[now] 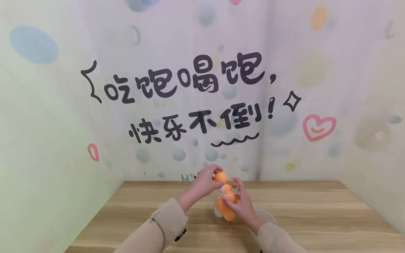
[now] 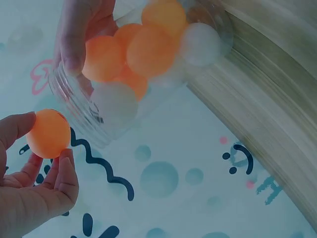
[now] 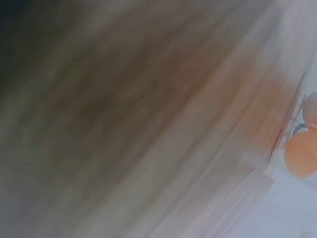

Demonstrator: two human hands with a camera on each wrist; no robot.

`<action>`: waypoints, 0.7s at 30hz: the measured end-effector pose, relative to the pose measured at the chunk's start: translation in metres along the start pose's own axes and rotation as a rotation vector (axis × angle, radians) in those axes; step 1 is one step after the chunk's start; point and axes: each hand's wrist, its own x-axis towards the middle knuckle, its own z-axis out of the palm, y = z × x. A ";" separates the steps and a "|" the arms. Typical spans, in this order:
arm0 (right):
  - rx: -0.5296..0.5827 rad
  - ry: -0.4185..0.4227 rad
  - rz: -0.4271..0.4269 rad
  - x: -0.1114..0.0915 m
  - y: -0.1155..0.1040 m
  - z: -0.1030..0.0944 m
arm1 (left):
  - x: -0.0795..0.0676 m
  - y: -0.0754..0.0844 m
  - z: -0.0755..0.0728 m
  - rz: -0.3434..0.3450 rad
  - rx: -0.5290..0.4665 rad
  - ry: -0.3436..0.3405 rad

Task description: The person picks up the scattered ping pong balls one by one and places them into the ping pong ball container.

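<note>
Between its fingertips and thumb my left hand [image 1: 205, 182] pinches an orange ping-pong ball [image 2: 48, 134]. The ball is just outside the mouth of a clear jar [image 2: 77, 111], apart from it in the left wrist view. Several orange balls [image 2: 151, 52] and white balls [image 2: 114, 104] lie inside the jar. My right hand [image 1: 245, 203] grips the jar's side near the rim, thumb toward me. The right wrist view shows only an orange ball [image 3: 301, 154] and part of a paler one at its right edge; the right hand is out of that frame.
A round clear rim [image 1: 269, 215], perhaps a dish or lid, lies on the wooden table [image 1: 152, 211] partly beneath my right forearm. Behind the table's back edge hangs a printed curtain [image 1: 177, 35] with black lettering. A pale side panel [image 1: 47, 140] stands at the left.
</note>
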 end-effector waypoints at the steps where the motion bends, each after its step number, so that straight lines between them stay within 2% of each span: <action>1: -0.003 -0.003 0.003 0.000 -0.001 0.000 | 0.002 0.002 0.002 -0.001 -0.007 -0.005; 7: 0.030 -0.039 0.068 0.003 -0.004 0.000 | 0.010 0.007 0.013 -0.001 0.010 -0.011; 11: 0.045 -0.058 0.069 0.003 -0.005 -0.001 | 0.011 0.005 0.017 0.008 0.036 -0.003; 16: 0.032 -0.093 0.101 0.004 -0.006 -0.003 | 0.011 0.002 0.018 -0.007 0.034 -0.001; 19: 0.056 -0.137 0.138 0.006 -0.010 -0.008 | 0.008 -0.001 0.016 -0.020 0.026 0.012; 21: 0.068 -0.178 0.159 0.006 -0.014 -0.014 | 0.005 -0.005 0.012 -0.006 0.029 0.034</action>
